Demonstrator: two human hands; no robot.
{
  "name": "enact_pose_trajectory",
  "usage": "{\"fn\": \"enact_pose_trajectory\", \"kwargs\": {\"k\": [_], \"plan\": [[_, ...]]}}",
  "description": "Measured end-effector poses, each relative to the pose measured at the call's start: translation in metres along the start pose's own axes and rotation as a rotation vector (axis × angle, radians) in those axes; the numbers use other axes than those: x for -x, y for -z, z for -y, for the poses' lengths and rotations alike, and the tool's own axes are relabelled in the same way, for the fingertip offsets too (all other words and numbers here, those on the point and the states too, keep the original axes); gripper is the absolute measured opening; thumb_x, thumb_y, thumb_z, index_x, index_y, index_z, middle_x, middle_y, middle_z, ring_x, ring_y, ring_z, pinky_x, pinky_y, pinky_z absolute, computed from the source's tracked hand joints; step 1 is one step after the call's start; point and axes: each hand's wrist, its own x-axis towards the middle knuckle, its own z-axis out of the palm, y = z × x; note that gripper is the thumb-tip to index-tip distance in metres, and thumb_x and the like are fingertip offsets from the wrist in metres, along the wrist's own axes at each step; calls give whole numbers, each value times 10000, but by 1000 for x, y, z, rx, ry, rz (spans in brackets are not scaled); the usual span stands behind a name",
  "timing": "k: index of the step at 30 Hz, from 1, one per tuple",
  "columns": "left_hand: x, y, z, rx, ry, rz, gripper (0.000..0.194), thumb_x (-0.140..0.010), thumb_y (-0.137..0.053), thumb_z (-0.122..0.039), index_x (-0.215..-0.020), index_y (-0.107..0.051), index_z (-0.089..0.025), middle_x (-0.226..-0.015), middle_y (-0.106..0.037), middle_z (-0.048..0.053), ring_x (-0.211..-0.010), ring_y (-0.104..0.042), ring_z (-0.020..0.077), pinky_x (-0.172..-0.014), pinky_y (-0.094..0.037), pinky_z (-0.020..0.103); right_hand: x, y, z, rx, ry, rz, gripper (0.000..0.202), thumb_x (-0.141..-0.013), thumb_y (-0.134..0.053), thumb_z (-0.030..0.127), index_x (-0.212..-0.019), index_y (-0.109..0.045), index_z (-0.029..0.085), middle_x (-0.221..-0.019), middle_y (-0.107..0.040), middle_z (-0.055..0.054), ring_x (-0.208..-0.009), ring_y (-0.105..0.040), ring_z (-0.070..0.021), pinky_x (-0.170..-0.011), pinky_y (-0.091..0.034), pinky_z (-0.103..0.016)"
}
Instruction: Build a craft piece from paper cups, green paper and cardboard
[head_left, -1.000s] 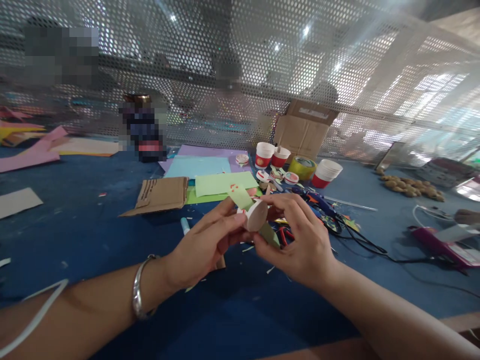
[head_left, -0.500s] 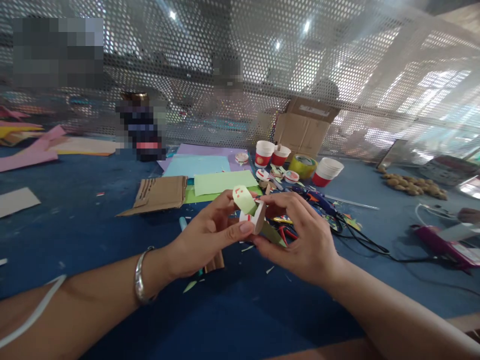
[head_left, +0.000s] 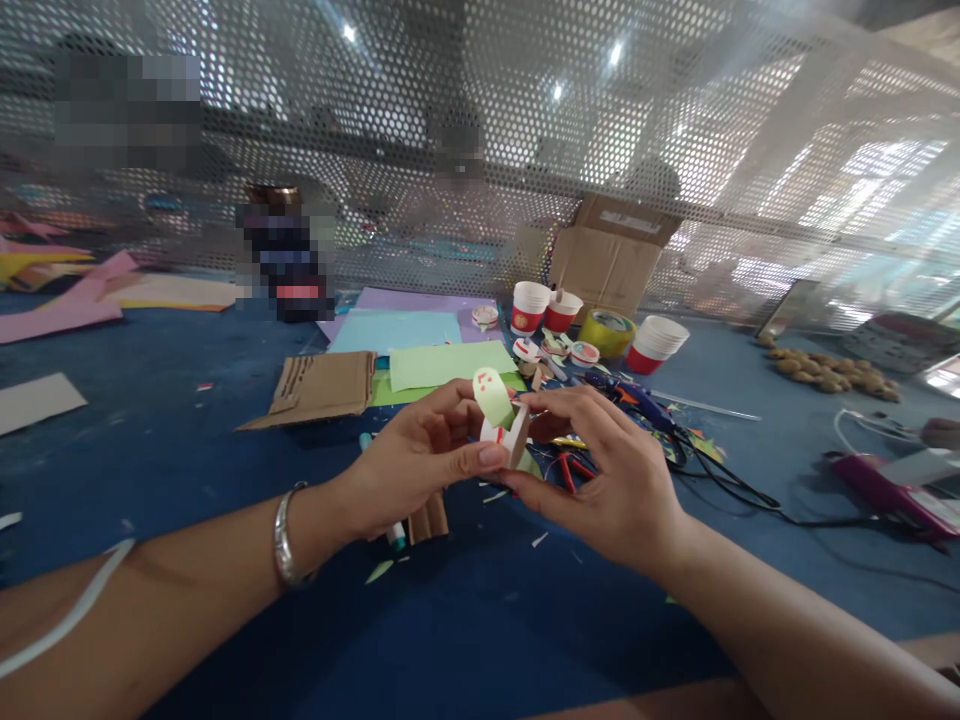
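Between my two hands is a small white cut-off paper cup piece (head_left: 514, 442) with a red mark on its side. A light green paper strip (head_left: 492, 400) with small red marks stands up from it, its end rounded. My left hand (head_left: 416, 455) pinches the piece from the left, thumb along its near side. From the right, my right hand (head_left: 611, 470) holds it by the rim and base with curled fingers. Underneath, a teal marker (head_left: 396, 536) and a corrugated cardboard strip (head_left: 428, 517) lie on the blue table, partly covered by my left hand.
Green paper (head_left: 450, 366) and torn cardboard (head_left: 322, 383) lie ahead. Paper cups (head_left: 529, 306), yellow tape (head_left: 608, 333) and a cardboard box (head_left: 604, 262) stand farther back. Right of my hands are a blue glue gun (head_left: 634, 397), its black cable (head_left: 739, 490) and red-handled scissors (head_left: 568, 472).
The green strip stands slightly farther right and more upright. Both hands keep their hold on the cup piece, the left wrist a little lower, showing more of the teal marker.
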Motion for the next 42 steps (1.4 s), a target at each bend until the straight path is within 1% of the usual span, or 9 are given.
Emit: {"fn": "enact_pose_trajectory", "kwargs": {"k": [8,15,19,21,23,29,34,38,42], "plan": [[-2,7,2,-9,11,37,271,-817,-798,-228,-1061,-681,-243,-933,-714,-5,-888,-648,122,-823,-521,235,1,1,0,15,23,5,475,-812,-784,286,-1241,-607,187,-1079,-689,-44,-891,-673,-154,-805,-563,-265],[0,3,-1,53,63,20,260,-790,-825,-212,-1021,-711,-240,-913,-736,-16,-859,-669,103,-812,-543,207,0,0,-2,29,10,14,475,-825,-785,329,-1246,-609,196,-1081,-702,-50,-891,-684,-169,-801,-569,-286],[-2,0,-1,158,180,-108,217,-833,-788,-246,-1033,-714,-209,-868,-743,3,-789,-688,108,-764,-579,212,-3,-1,-5,22,-55,30,474,-832,-779,368,-1246,-611,208,-1097,-700,-61,-877,-690,-183,-818,-574,-328],[-4,0,-2,231,253,-229,170,-857,-756,-228,-1014,-715,-178,-930,-751,30,-822,-702,134,-772,-608,247,-3,-2,-7,-3,-104,48,494,-830,-781,364,-1265,-604,211,-1133,-692,-66,-867,-698,-177,-819,-578,-330],[-7,2,-3,299,274,-288,139,-893,-706,-214,-1014,-725,-149,-993,-758,59,-870,-713,154,-775,-625,256,-2,-4,-7,-23,-144,56,508,-826,-785,339,-1281,-598,215,-1120,-691,-58,-847,-698,-165,-807,-579,-322],[-12,3,-9,422,282,-326,222,-984,-556,-206,-1050,-751,-122,-966,-784,79,-784,-727,136,-716,-632,211,0,-5,-4,-198,-264,27,285,-911,-677,264,-1184,-624,203,-911,-699,-18,-817,-687,-142,-759,-569,-275],[-12,-3,-13,485,312,-357,254,-1003,-519,-227,-1036,-745,-116,-942,-779,83,-730,-716,132,-664,-622,204,-2,-6,-2,-334,-342,33,134,-917,-646,209,-1050,-654,194,-867,-687,-8,-765,-660,-121,-702,-541,-246],[-12,-5,-17,502,334,-402,266,-1002,-485,-199,-1056,-727,-104,-900,-770,80,-665,-695,129,-623,-613,204,-5,-6,0,-422,-396,30,85,-900,-674,224,-970,-661,177,-799,-666,10,-675,-609,-91,-606,-496,-209],[-12,-5,-20,513,343,-353,306,-983,-449,-199,-1006,-726,-72,-883,-767,121,-656,-689,146,-615,-611,214,-6,-8,2,-500,-421,29,86,-892,-687,237,-942,-659,173,-774,-654,20,-638,-588,-75,-572,-482,-191]]}}
